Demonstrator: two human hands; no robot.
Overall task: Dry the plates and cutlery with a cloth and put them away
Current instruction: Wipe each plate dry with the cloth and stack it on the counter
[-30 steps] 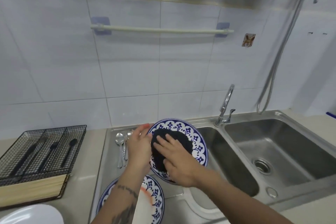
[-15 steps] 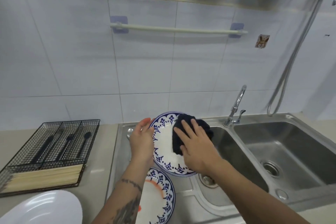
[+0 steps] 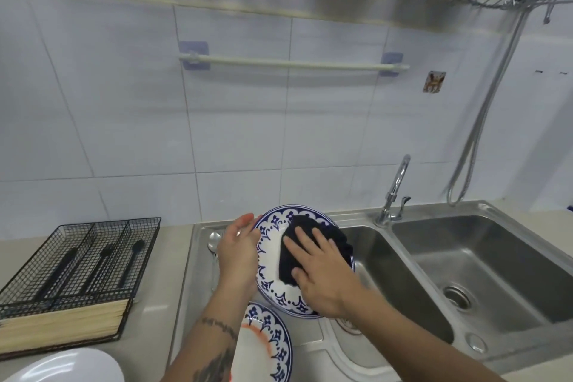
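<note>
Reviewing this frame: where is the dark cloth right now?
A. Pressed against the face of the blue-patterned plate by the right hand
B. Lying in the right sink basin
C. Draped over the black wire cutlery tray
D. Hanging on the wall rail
A. The right hand lies with spread fingers on the dark cloth, flat against the plate that the left hand holds by its rim.
</note>
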